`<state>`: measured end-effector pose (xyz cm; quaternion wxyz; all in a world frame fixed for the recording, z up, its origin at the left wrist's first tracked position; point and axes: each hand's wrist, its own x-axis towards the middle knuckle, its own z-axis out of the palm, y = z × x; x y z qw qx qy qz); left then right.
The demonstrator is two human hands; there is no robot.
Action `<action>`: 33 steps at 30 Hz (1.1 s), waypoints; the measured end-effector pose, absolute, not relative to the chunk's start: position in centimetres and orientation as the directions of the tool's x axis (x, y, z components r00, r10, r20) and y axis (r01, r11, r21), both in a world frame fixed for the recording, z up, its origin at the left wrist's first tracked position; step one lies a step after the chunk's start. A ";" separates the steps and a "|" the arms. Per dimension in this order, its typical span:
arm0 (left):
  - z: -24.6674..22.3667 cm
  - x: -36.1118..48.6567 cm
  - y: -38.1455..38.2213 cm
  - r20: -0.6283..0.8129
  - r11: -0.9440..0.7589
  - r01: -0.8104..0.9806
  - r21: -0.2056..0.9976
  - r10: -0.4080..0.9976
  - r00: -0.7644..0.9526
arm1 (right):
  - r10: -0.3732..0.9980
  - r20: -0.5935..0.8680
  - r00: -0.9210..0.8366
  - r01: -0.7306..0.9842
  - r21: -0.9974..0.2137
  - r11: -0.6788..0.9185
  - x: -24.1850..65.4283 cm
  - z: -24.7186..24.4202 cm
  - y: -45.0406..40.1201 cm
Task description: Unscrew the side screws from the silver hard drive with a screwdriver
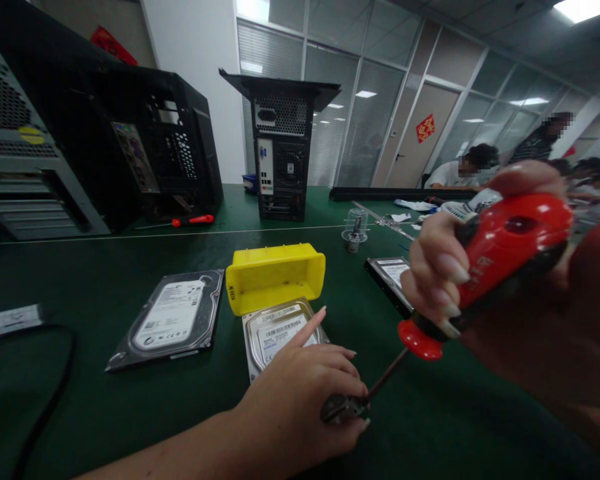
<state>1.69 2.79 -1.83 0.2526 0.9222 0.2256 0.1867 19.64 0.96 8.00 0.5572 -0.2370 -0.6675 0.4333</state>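
My right hand [445,273] grips a red and black screwdriver [510,247], its shaft slanting down to the left. The screwdriver's tip meets a small dark metal part [343,408] that my left hand [305,387] pinches between thumb and fingers, with the index finger stretched out. Under and behind the left hand lies a silver hard drive [275,330], partly covered by it. A yellow bin [275,277] on its side, opening toward me, stands just behind that drive. Another hard drive [175,313] rests to the left, and a third [390,277] is partly hidden by the right hand.
Open computer cases [190,113] stand at the back left, and a black tower [283,147] at the back middle. A red screwdriver [195,220] lies on the green table [100,280]. A clear plastic item [355,227] stands behind. A black cable [55,393] runs at left. People sit far right.
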 end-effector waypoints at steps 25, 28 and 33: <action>-1.8 1.6 2.8 0.231 -0.769 0.312 0.558 0.504 0.832 | 0.687 0.582 -0.434 -0.278 -0.812 0.513 20.3 8.5 1.0; -1.8 1.6 2.8 0.233 -0.770 0.310 0.558 0.504 0.832 | 0.687 0.574 -0.446 -0.292 -0.819 0.495 20.2 8.5 1.1; -1.8 1.7 2.8 0.249 -0.780 0.302 0.548 0.496 0.832 | 0.699 0.548 -0.460 -0.320 -0.836 0.445 19.9 8.8 1.0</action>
